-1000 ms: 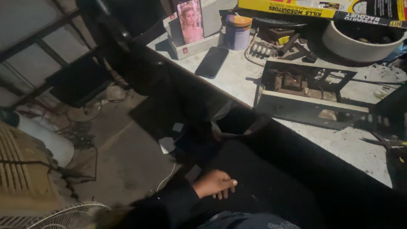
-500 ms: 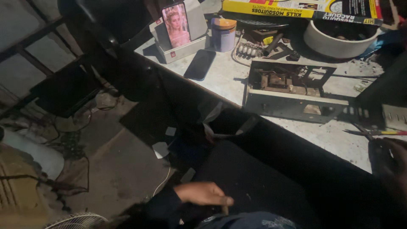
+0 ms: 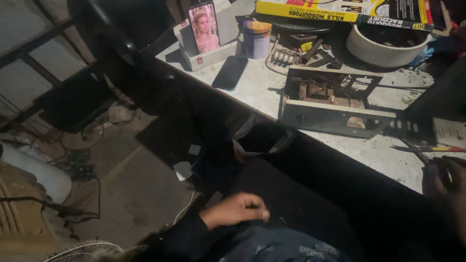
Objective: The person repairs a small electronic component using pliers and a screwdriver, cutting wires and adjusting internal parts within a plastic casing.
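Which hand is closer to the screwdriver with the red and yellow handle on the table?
Right. The right hand is at the table edge just below the screwdriver. The left hand is far away, low beside the lap.

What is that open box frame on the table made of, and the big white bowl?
The open box frame looks like bare sheet metal: thin grey folded walls, cut-out holes, dull and dusty, with rusty-brown parts inside. The white bowl looks like plastic or perhaps glazed ceramic: smooth, thick rim, plain white. The dim light leaves that open.

Dark long sleeve (image 3: 182, 237); blue jeans (image 3: 281, 247)
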